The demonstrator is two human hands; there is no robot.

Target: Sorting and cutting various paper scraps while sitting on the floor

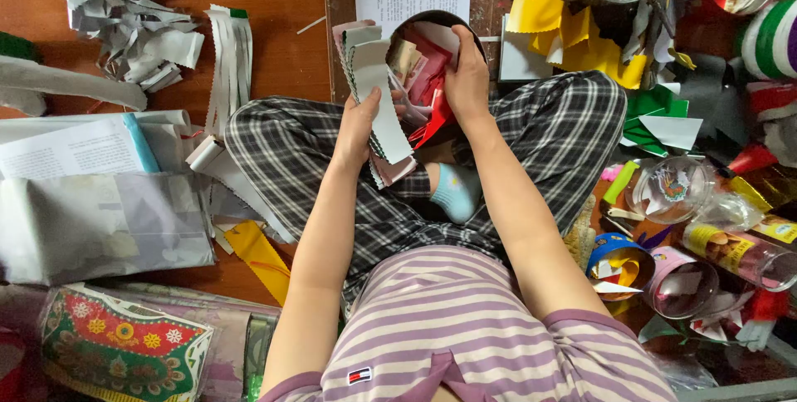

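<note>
Many cut paper scraps already litter the floor (pixel 274 3) around the seated person, so much cutting looks done. Plenty of pieces remain in the dark bowl (pixel 433 18) on the lap, where the right hand (pixel 466 74) grips the rim. Left hand (pixel 359 124) fingers clasp a stack of zigzag-edged paper strips (pixel 378 95) beside it.

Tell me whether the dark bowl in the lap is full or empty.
Full: the dark bowl is crowded with red and pink paper scraps, and the right hand reaches into it.
</note>
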